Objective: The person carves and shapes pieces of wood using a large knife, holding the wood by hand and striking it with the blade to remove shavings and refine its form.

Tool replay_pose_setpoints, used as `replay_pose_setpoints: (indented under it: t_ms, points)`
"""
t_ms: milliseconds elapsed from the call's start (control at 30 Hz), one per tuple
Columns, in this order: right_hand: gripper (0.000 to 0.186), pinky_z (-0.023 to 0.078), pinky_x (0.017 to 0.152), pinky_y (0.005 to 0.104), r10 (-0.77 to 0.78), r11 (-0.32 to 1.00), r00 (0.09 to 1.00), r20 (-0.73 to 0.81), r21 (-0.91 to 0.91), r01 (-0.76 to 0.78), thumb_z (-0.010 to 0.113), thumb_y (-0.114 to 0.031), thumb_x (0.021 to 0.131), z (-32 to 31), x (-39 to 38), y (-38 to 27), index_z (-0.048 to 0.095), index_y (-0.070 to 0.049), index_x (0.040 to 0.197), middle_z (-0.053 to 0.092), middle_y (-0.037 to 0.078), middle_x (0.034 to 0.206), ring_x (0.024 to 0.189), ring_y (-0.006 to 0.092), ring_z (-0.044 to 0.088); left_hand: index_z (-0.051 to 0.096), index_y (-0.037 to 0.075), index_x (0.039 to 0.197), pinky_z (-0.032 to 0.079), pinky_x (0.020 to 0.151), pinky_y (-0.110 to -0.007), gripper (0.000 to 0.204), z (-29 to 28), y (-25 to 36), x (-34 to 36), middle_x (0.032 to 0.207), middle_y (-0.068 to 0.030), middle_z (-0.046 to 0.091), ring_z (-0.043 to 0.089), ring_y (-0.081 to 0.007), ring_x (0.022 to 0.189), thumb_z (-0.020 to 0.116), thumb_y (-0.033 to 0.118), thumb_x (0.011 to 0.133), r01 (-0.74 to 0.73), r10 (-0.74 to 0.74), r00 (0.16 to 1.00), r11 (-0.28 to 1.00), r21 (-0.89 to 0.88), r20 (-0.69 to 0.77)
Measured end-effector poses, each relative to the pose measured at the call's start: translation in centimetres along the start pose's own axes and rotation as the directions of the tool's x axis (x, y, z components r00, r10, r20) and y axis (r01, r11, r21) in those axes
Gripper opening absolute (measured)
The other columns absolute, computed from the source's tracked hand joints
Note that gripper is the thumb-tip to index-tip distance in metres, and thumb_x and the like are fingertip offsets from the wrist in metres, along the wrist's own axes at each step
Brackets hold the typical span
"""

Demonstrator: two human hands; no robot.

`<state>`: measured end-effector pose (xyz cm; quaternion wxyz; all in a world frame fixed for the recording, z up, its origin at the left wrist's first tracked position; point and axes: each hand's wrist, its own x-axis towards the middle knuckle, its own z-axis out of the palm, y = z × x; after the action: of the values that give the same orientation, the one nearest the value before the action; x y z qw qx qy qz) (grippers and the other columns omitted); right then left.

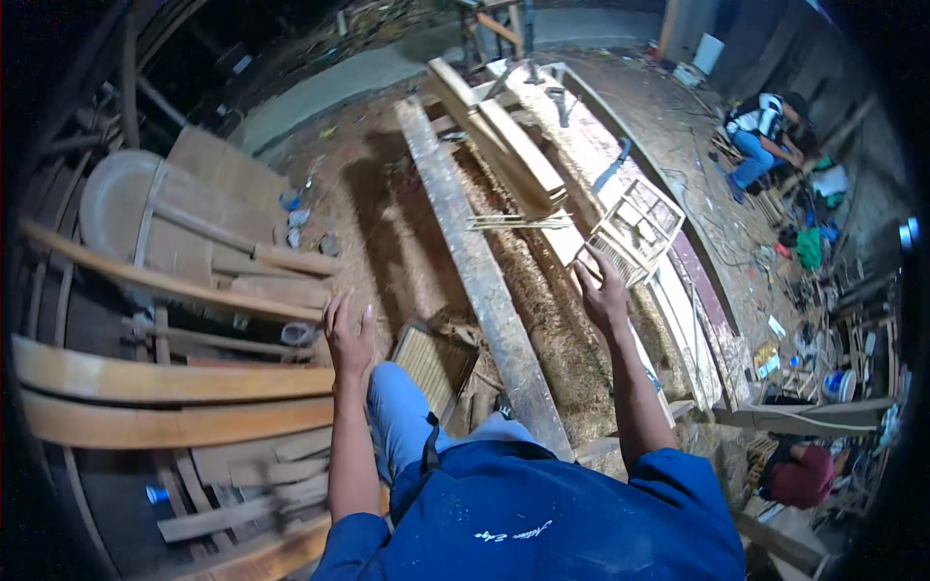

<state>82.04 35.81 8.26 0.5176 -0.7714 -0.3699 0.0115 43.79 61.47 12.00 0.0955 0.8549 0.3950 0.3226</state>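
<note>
My left hand [348,334] is raised at the left of my body with its fingers apart and nothing in it, near the end of a long curved board [174,271]. My right hand [601,290] is also open, over a pale plank [564,239], just left of and below a small gridded wooden frame [639,223]; whether its fingertips touch the wood is unclear. Thin sticks [494,222] lie across the work near a stack of longer boards [504,155]. A weathered long plank [455,223] runs between my hands, with wood shavings [542,320] beside it.
Curved orange boards [165,421] and scrap timber [242,508] fill the left. A slatted wooden piece [431,373] is by my legs. A co-worker [756,145] crouches at the upper right; another person [799,474] is at the lower right among tools and clutter.
</note>
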Motion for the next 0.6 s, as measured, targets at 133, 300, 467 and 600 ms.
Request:
replay_pose_setpoints:
  t_ms: [133, 300, 467, 600]
  points:
    - [0.048, 0.051, 0.099, 0.0409, 0.017, 0.989, 0.996, -0.087, -0.145, -0.03, 0.071, -0.032, 0.093, -1.9, 2.1, 0.9, 0.062, -0.004, 0.131, 0.065, 0.019, 0.126, 0.116, 0.0323, 0.064, 0.06, 0.004, 0.131, 0.036, 0.113, -0.048, 0.046, 3.6, 2.0, 6.1, 0.133, -0.022, 0.057, 0.048, -0.0409, 0.129, 0.068, 0.029, 0.093, -0.069, 0.07, 0.996, 0.997, -0.029, 0.047]
    - [0.052, 0.049, 0.102, 0.0436, 0.133, 0.967, 0.973, -0.188, -0.191, -0.169, 0.069, -0.035, 0.094, -1.2, 4.8, 3.1, 0.059, -0.004, 0.134, 0.063, 0.022, 0.128, 0.118, 0.0357, 0.062, 0.059, 0.006, 0.134, 0.035, 0.114, -0.049, 0.049, 10.1, 2.5, 13.4, 0.141, -0.0216, 0.053, 0.044, -0.0428, 0.134, 0.068, 0.029, 0.092, -0.179, 0.194, 0.969, 0.978, -0.104, 0.152]
    - [0.052, 0.046, 0.105, 0.0436, 0.214, 0.936, 0.921, -0.327, -0.203, -0.289, 0.068, -0.033, 0.094, 1.5, 9.9, 4.7, 0.059, 0.0, 0.133, 0.062, 0.024, 0.129, 0.121, 0.037, 0.06, 0.06, 0.006, 0.133, 0.032, 0.116, -0.05, 0.049, 19.3, 1.4, 23.0, 0.139, -0.0203, 0.054, 0.041, -0.0422, 0.137, 0.071, 0.028, 0.09, -0.324, 0.372, 0.898, 0.921, -0.218, 0.237]
    - [0.052, 0.044, 0.107, 0.0423, 0.178, 0.926, 0.884, -0.433, -0.231, -0.299, 0.068, -0.033, 0.094, 5.3, 14.7, 6.7, 0.058, 0.001, 0.133, 0.061, 0.023, 0.131, 0.123, 0.0363, 0.058, 0.06, 0.007, 0.132, 0.032, 0.115, -0.052, 0.048, 29.9, -0.2, 32.7, 0.138, -0.0205, 0.053, 0.042, -0.0437, 0.133, 0.071, 0.026, 0.089, -0.459, 0.549, 0.796, 0.822, -0.337, 0.256]
